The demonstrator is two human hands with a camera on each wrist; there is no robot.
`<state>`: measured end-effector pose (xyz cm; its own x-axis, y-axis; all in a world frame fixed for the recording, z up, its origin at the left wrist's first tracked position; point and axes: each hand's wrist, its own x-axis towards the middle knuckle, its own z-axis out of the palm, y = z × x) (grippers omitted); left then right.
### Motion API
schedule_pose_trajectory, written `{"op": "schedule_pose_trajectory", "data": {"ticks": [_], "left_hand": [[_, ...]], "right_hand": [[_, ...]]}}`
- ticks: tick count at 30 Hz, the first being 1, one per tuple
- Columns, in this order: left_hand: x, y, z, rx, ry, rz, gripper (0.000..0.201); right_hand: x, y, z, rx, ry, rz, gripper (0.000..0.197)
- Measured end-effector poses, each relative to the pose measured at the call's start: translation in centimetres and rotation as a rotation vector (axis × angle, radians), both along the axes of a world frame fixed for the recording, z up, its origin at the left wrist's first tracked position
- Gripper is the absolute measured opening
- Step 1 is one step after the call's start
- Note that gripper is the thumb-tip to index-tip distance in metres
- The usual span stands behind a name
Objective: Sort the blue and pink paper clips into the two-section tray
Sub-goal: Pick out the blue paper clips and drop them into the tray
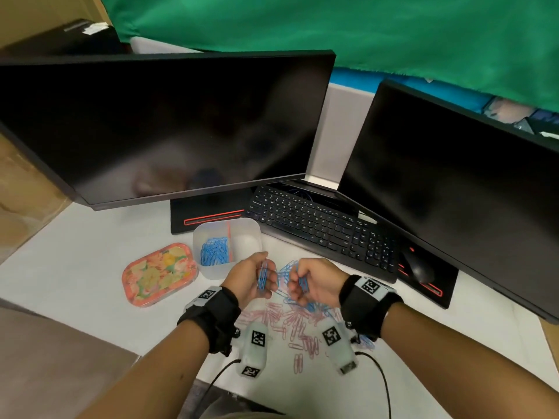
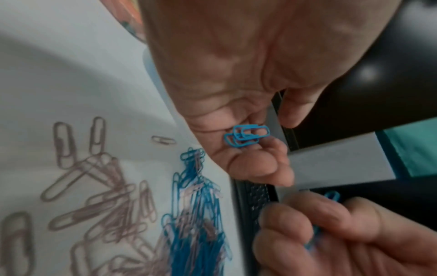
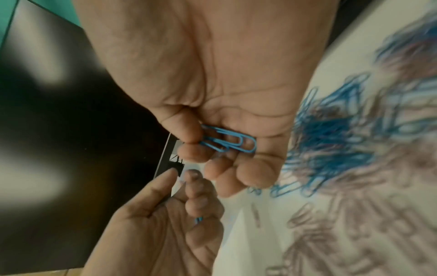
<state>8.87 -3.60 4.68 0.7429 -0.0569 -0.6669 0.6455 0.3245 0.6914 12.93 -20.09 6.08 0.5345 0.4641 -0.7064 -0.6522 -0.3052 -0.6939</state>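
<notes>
The clear two-section tray [image 1: 253,229] stands behind my hands; its left section holds a heap of blue clips [image 1: 214,253], and its right section looks bare. My left hand [image 1: 266,277] grips a small bundle of blue clips [image 2: 247,136] just in front of the tray. Beside it, my right hand [image 1: 298,285] pinches several blue clips [image 3: 229,141] between thumb and fingers. Under and between the hands lies the mixed pile: blue clips [image 1: 286,272] further back, pink clips [image 1: 286,323] nearer me. Both hands hover above the pile, a short gap apart.
A floral pink tray [image 1: 160,274] lies left of the clip tray. A black keyboard [image 1: 323,234] and mouse [image 1: 419,269] sit behind on the right, under two dark monitors [image 1: 169,128]. The white table's edge runs close to my forearms.
</notes>
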Motion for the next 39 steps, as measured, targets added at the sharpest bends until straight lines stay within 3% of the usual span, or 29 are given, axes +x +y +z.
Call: {"op": "schedule_pose_trajectory", "data": {"ticks": [5, 8, 14, 21, 24, 26, 31, 35, 39], "left_hand": [[0.2, 3.2, 1.0, 0.196, -0.049, 0.145, 0.019], [1.0, 5.6, 1.4, 0.293, -0.056, 0.265, 0.022], [2.2, 8.6, 1.9, 0.285, -0.019, 0.415, 0.026], [2.7, 9.6, 1.3, 0.468, -0.007, 0.345, 0.033], [2.7, 9.0, 1.2, 0.567, -0.048, 0.323, 0.018], [2.6, 8.1, 1.4, 0.651, -0.122, 0.272, 0.017], [2.0, 4.6, 1.6, 0.725, -0.318, -0.043, 0.021], [1.7, 2.1, -0.1, 0.883, -0.397, -0.335, 0.026], [0.9, -0.1, -1.7, 0.947, -0.433, -0.557, 0.016]], "right_hand": [[0.8, 6.1, 1.3, -0.069, -0.059, 0.048, 0.014], [1.4, 9.5, 1.9, -0.083, -0.096, 0.081, 0.011], [2.8, 13.9, 2.7, -0.023, -0.036, -0.027, 0.014], [3.6, 14.4, 2.1, -0.05, -0.064, -0.096, 0.011], [3.9, 13.0, 2.1, -0.052, -0.089, -0.129, 0.026], [4.0, 11.4, 2.0, -0.064, -0.129, -0.118, 0.029], [3.7, 5.3, 1.1, -0.21, -0.267, -0.02, 0.019], [2.3, -0.2, -0.3, -0.417, -0.448, 0.12, 0.017], [0.4, -5.5, -1.9, -0.558, -0.588, 0.208, 0.015]]}}
